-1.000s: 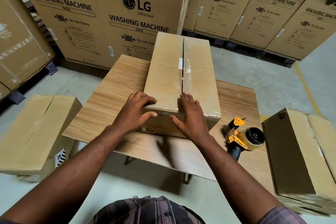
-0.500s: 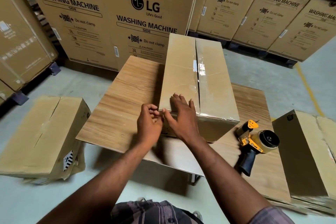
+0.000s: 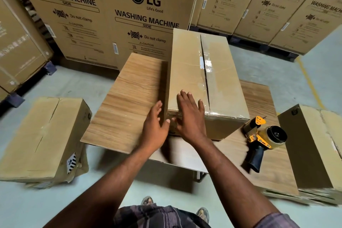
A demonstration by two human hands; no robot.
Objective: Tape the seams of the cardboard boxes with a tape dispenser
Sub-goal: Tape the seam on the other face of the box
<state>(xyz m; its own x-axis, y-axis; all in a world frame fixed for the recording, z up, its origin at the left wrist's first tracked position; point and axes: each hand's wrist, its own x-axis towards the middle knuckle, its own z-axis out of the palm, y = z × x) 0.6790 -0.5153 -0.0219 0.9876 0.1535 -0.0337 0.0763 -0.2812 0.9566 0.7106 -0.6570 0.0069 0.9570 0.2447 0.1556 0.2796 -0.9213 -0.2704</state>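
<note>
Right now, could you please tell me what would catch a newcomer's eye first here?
A long cardboard box sits on the wooden table, the left hand and right hand open at its near corner. A yellow tape dispenser lies to its right, and tall washing machine cartons stand behind.

Both bare forearms reach from the near edge toward the far side, converging until the hands sit just beside each other. The left hand point(image 3: 155, 126) is turned edge-on, fingers straight and slightly spread, thumb pointing right. The right hand point(image 3: 190, 116) lies palm down, fingers straight and fanned toward the far side.
</note>
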